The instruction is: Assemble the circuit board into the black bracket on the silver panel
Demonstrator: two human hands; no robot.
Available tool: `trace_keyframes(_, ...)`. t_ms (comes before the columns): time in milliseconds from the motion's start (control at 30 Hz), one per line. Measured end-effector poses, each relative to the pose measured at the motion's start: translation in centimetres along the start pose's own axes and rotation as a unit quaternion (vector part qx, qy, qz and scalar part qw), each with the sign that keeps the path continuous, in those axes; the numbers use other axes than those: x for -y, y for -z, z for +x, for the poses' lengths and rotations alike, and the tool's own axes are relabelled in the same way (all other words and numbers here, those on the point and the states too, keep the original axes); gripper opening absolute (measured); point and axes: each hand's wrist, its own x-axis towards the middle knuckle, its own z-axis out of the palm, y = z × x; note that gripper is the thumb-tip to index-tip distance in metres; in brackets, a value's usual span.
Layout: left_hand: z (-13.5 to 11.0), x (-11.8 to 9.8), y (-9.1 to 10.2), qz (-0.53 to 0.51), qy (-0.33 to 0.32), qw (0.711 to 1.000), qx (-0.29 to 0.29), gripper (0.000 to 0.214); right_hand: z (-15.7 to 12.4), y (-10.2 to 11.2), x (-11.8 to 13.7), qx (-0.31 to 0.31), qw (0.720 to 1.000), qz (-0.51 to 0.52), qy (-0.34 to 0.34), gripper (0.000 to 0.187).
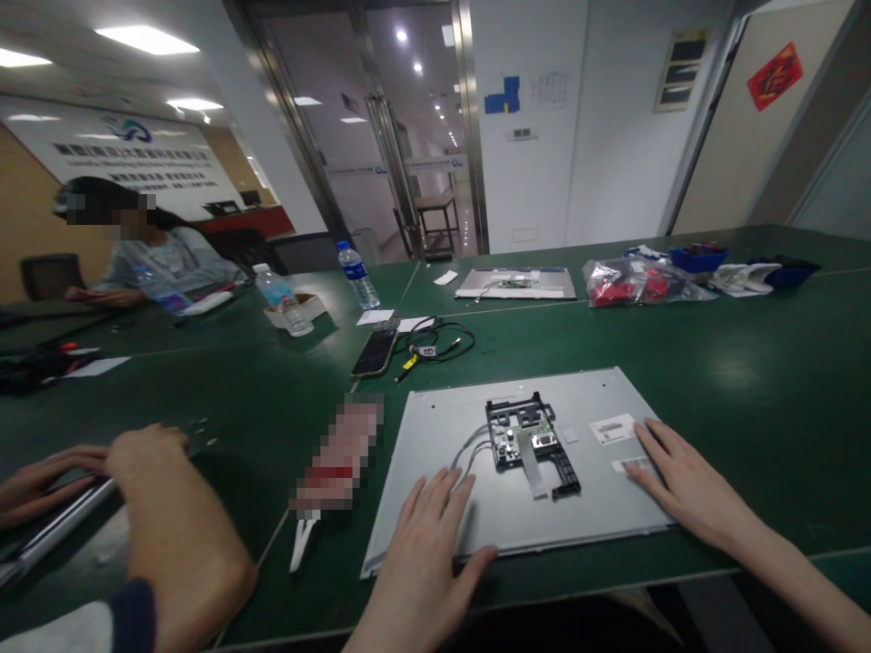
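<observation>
Fingers [436, 490] of the left hand [432, 549] spread, gripping nothing, over a flat silver metal panel [435, 435] on the green tabletop [776, 390]; the right hand [690, 485] (likewise splayed) touches the panel's right side. Steadying seems in hand; any lift would call for edge grips.

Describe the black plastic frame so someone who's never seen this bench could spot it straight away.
On the green table, find the nearer silver panel, with the person's left hand at its front edge and right hand at its right. The black frame sits near its middle. Unlike the flat white labels rightward, it's dark, open-work and surrounds a circuit board.
</observation>
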Motion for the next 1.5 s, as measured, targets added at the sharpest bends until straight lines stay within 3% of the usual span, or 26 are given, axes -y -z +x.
trace_keyframes(167,4.4,-1.9,2.5,-0.037,-0.044,0.997,0.049,0.062,0.8,-0.4,0.5,0.013,1.0,0.028,0.003,0.073)
trace_keyframes(300,7.6,-2.2,3.6,-0.059,-0.084,0.993,0.05,0.06,1.2,0.0,0.1,0.033,0.999,0.014,0.018,0.076)
trace_keyframes(500,11.5,-1.1,3.2,-0.071,-0.125,0.987,0.071,0.052,3.5,2.8,0.1,0.066,0.995,-0.03,0.063,0.07)
trace_keyframes(667,13.8,0.0,2.3,-0.085,-0.124,0.985,0.079,0.035,7.1,5.5,4.1,0.019,0.992,0.0,0.126,0.053)
trace_keyframes(867,15.0,0.7,0.6,-0.107,-0.131,0.983,0.075,0.022,11.7,6.7,10.1,0.024,0.973,0.11,0.201,0.031)
trace_keyframes(1133,14.8,1.6,-1.8,-0.116,-0.133,0.983,0.041,0.011,12.5,2.9,11.7,-0.021,0.942,0.27,0.198,0.006)
trace_keyframes(1300,14.7,1.5,-2.2,-0.119,-0.131,0.984,0.021,0.007,11.5,2.8,12.1,-0.005,0.922,0.309,0.234,0.025)
trace_keyframes(1500,14.7,1.4,-2.5,-0.125,-0.134,0.983,0.012,0.006,10.8,3.0,12.9,0.014,0.92,0.308,0.244,0.044)
